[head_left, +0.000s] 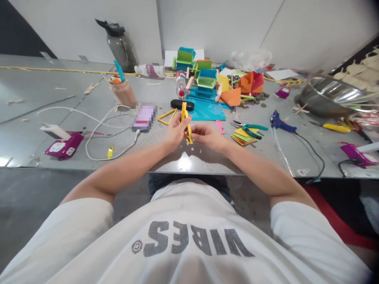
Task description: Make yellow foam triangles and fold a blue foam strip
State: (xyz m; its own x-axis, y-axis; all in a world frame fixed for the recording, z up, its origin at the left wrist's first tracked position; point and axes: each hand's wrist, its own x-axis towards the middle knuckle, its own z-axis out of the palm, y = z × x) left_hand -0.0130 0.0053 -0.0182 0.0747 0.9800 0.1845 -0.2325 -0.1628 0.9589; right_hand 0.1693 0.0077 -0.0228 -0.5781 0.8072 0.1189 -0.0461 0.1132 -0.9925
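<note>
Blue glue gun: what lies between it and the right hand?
Teal-handled pliers and a stack of coloured papers, plus a pink strip, as the head view shows.

White T-shirt (189,236) with gray "VIBES" lettering, dark bottoms.

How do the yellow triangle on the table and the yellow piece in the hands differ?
The yellow triangle lies on the table; the yellow piece is held upright in the left hand. The triangle shows its open middle; the piece appears edge-on, its full outline unclear. Both are yellow with narrow sides.
</note>
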